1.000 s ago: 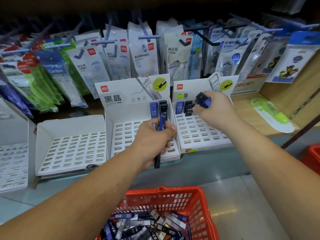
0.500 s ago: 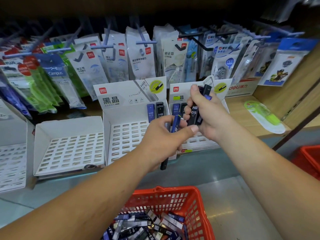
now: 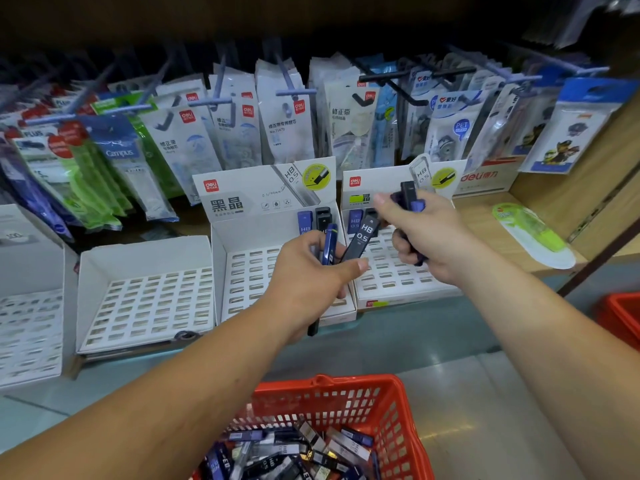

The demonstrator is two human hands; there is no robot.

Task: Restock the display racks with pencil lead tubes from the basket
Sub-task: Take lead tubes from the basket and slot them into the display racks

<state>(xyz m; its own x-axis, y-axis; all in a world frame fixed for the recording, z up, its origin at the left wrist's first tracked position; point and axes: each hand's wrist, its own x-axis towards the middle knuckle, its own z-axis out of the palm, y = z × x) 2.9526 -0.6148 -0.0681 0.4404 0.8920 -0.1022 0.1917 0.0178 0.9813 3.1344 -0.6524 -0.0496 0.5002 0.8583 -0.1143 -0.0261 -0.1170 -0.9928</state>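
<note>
My left hand (image 3: 311, 271) grips a blue lead tube (image 3: 329, 242) and a dark one that sticks out below the fist. Its thumb pinches the lower end of a black "HB 0.5" tube (image 3: 362, 237) that leans toward my right hand (image 3: 429, 237). The right hand holds a bunch of dark and blue tubes (image 3: 410, 195) above the right display rack (image 3: 398, 282). The middle rack (image 3: 249, 271) has two tubes (image 3: 311, 218) standing in its back row, and the right rack has a few. The red basket (image 3: 329, 393) below holds several loose tubes (image 3: 294, 452).
An empty white slotted rack (image 3: 145, 299) sits left of the middle one, with another rack (image 3: 27, 334) at the far left. Packs of correction tape (image 3: 277, 126) hang on hooks behind. A green pack (image 3: 533, 233) lies on the wooden shelf. A second red basket (image 3: 623, 317) is at the right edge.
The hands met over the racks half a second ago and have drawn slightly apart. The black HB 0.5 tube now leans between them, its lower end at my left thumb.
</note>
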